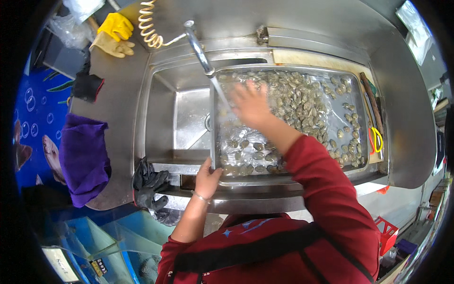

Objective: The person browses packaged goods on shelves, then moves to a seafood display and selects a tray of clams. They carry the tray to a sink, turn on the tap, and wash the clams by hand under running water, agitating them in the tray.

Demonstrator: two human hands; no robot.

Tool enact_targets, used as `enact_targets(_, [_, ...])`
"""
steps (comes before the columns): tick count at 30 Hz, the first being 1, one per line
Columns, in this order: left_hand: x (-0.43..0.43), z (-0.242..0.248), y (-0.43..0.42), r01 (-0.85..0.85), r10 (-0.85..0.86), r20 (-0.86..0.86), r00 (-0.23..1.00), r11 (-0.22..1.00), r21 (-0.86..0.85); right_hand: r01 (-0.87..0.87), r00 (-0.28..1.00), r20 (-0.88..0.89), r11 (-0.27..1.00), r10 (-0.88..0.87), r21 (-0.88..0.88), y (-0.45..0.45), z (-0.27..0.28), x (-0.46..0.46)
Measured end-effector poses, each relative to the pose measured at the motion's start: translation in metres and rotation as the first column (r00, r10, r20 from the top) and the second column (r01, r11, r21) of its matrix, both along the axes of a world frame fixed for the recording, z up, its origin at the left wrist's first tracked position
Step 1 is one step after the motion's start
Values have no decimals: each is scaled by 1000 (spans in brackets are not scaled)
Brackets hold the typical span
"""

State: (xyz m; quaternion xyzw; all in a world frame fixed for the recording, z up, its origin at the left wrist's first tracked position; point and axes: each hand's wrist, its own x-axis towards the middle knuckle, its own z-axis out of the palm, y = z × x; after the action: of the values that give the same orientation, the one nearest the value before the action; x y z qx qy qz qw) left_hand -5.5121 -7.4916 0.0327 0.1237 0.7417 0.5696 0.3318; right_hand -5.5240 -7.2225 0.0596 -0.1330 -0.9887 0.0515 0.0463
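Note:
A wide stainless steel tray (214,142) rests across the sink and holds shallow water and many clams (306,110). My left hand (207,177) grips its left rim near the front corner, with the thumb on the metal. Fingers spread and blurred, my right hand (248,103) reaches over the clams in the tray's left half; whether it touches them is hard to tell. Water streams from the chrome faucet (199,49) into the tray just left of that hand. Clams lie thickest at the back and middle, more scattered at the front and right.
The steel sink basin (193,117) opens left of the tray. Black gloves (149,183) lie at its front-left corner. A purple cloth (85,159) and yellow gloves (115,26) hang over the left wall. Scissors (376,139) lie on a cutting board (315,60) beyond the tray.

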Motion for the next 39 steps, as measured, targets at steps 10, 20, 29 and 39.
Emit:
enact_targets(10, [-3, -2, -5, 17, -17, 16, 1000, 999, 34, 383, 888, 234, 918, -396, 101, 91, 32, 60])
enact_targets(20, [-4, -6, -8, 48, -48, -2, 999, 998, -35, 489, 872, 77, 867, -484, -92, 26, -4, 196])
enact_targets(29, [-10, 1, -6, 86, -87, 63, 994, 996, 31, 407, 898, 138, 908, -418, 100, 65, 7, 170])
enact_targets(39, [-7, -4, -4, 80, -83, 50, 995, 995, 67, 865, 502, 160, 494, -850, -89, 91, -13, 297])
